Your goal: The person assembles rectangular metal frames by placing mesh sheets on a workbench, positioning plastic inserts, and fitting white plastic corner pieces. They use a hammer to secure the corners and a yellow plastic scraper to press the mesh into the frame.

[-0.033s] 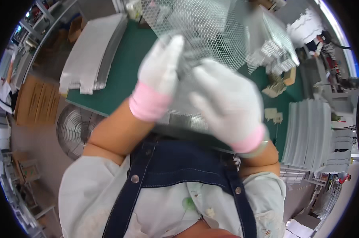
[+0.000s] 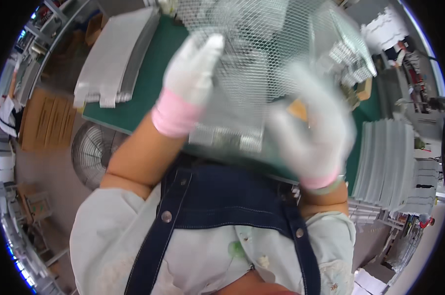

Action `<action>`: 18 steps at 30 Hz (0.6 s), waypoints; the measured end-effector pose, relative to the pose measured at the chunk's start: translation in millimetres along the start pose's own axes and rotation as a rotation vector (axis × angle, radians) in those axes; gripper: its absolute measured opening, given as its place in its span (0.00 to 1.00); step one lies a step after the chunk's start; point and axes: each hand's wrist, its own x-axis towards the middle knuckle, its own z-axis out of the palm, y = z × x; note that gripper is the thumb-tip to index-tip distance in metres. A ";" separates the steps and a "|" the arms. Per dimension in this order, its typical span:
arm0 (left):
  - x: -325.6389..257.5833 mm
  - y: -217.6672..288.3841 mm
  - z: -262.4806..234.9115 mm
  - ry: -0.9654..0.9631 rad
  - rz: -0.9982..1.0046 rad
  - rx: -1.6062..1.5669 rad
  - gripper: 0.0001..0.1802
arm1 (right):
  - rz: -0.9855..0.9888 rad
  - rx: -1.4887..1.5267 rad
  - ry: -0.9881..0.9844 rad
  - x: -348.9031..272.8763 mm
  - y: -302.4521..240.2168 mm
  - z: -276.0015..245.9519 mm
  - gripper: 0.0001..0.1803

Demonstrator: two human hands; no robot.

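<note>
My left hand (image 2: 190, 66), in a white glove with a pink cuff, closes on the left edge of a silver metal mesh sheet (image 2: 294, 32). The sheet is lifted and tilted over the work surface and blurs in places. To its lower right is my right hand (image 2: 318, 118), in a matching glove and smeared by motion. Its thumb and fingers are spread, with nothing visible between them. Below the mesh, nearest my body, lies a flat silver mesh piece (image 2: 232, 118) with a folded-looking front edge (image 2: 252, 141).
A green table (image 2: 156, 64) lies under the work. Stacked grey sheets (image 2: 114, 46) stand at left, a mesh stack (image 2: 348, 54) at back right, and a row of pale panels (image 2: 382, 162) at right. A floor fan (image 2: 92, 152) is below the table's left edge.
My right hand has moved right, away from the mesh and my left hand, and its fingers have spread. My left hand has shifted slightly left and up, still on the mesh.
</note>
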 end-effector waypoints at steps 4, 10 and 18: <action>-17.6 -1.1 -29.5 -0.073 -0.045 0.105 0.18 | 0.611 0.200 0.354 -60.3 41.6 16.0 0.38; -34.5 -86.6 -59.0 0.175 -0.196 1.042 0.40 | 1.047 0.430 0.110 -107.4 48.9 115.6 0.44; -17.3 -136.7 -57.1 -0.048 -0.443 1.380 0.45 | 1.016 -0.022 -0.146 -130.2 74.8 171.8 0.47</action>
